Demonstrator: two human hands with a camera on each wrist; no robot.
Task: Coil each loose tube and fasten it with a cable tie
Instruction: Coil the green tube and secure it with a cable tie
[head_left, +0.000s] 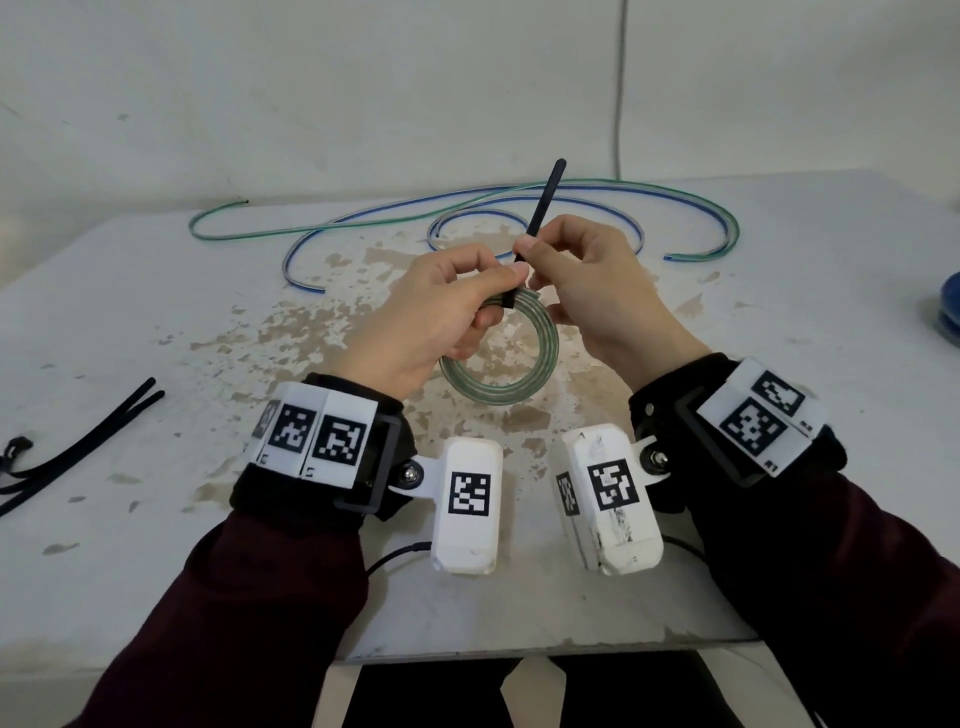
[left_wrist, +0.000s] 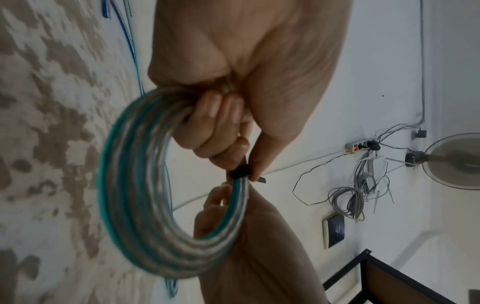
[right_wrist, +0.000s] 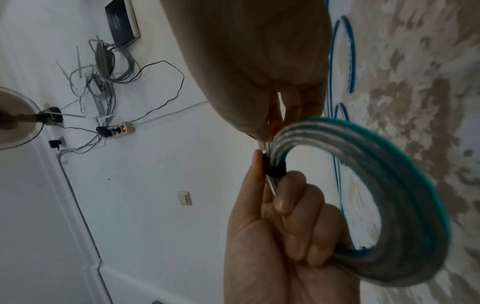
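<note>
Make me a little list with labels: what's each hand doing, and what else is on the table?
left hand: the left hand grips the coiled tube beside the black tie band
right hand: the right hand pinches the cable tie, whose tail sticks up
tie: wrapped round the coil
loose tubes: loose tubes lie uncoiled at the far side of the table
spare ties: spare ties lie at the left edge

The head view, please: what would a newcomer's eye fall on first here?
First, the coiled tube held above the middle of the table, gripped by the left hand while the right hand pinches the black cable tie wrapped round it. Behind, loose tubes sprawl across the far side; spare ties lie at the left edge.
</note>
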